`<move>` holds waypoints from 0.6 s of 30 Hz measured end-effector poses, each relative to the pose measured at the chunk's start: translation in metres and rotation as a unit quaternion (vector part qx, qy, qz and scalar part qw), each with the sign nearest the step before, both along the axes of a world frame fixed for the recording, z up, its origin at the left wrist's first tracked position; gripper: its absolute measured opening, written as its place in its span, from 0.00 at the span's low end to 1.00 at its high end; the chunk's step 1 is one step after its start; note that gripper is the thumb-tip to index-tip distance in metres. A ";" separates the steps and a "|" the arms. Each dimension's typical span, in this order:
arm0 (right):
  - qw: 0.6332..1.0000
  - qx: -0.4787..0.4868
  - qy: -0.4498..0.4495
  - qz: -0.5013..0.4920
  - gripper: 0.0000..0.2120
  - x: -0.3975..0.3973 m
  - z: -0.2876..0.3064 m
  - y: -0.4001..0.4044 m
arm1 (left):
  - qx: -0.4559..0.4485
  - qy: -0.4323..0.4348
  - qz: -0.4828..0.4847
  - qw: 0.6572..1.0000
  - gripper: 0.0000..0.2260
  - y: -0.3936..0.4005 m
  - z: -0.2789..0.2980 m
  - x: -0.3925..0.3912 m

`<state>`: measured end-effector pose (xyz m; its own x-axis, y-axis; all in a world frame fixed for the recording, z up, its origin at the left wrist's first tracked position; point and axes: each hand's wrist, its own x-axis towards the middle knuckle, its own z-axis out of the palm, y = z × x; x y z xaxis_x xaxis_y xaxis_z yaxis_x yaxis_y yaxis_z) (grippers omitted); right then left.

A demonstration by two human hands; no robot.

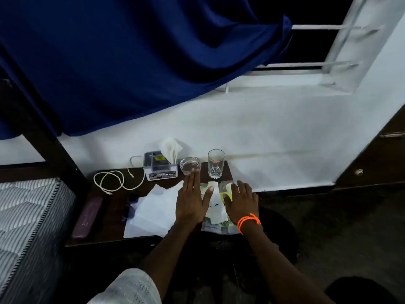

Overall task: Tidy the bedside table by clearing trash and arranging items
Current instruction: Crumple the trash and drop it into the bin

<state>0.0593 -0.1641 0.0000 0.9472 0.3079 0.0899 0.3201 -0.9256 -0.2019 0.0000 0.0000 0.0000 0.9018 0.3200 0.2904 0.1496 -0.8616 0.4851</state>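
Note:
On the dark bedside table (pixel 103 229) lie white paper sheets (pixel 151 213) and a printed plastic wrapper (pixel 215 211). My left hand (pixel 191 200) rests flat, fingers apart, across the paper's right edge and the wrapper, its fingertips near a small glass bowl (pixel 190 165). My right hand (pixel 240 200), with an orange band at the wrist, lies palm down on the wrapper's right side over something yellow-green (pixel 224 195). A tall drinking glass (pixel 216 163) stands behind the wrapper. A grey tissue box (pixel 160 167) with a tissue sticking up sits at the back.
A coiled white cable (pixel 114 181) lies at the table's back left. A purple case (pixel 87 216) lies along its left edge beside the striped mattress (pixel 26 227). Blue fabric (pixel 131 62) hangs overhead. A white wall (pixel 263 132) runs behind; dark floor lies to the right.

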 end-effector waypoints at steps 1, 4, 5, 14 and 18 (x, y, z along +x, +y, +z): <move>0.999 -0.007 0.028 -0.016 0.26 0.002 -0.004 -0.001 | -0.025 0.032 0.012 0.999 0.35 -0.002 -0.006 0.004; 0.995 0.008 0.068 -0.068 0.26 0.008 -0.022 -0.006 | -0.045 0.131 0.078 0.987 0.31 -0.009 -0.021 0.009; 0.993 0.017 0.081 -0.083 0.25 0.009 -0.026 -0.007 | -0.036 0.157 0.100 0.982 0.28 -0.011 -0.024 0.011; 0.952 0.207 0.157 -0.164 0.20 0.025 -0.030 -0.006 | -0.211 0.257 0.177 0.927 0.19 -0.018 -0.024 0.028; 0.915 0.275 0.168 -0.242 0.19 0.024 -0.026 -0.014 | -0.303 0.274 0.160 0.898 0.18 -0.014 -0.026 0.029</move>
<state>0.0829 -0.1782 -0.0256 0.9633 -0.1604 -0.2154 -0.2665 -0.6707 -0.6922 0.0293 -0.0138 -0.0256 0.6893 0.5379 -0.4853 0.7027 -0.3334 0.6286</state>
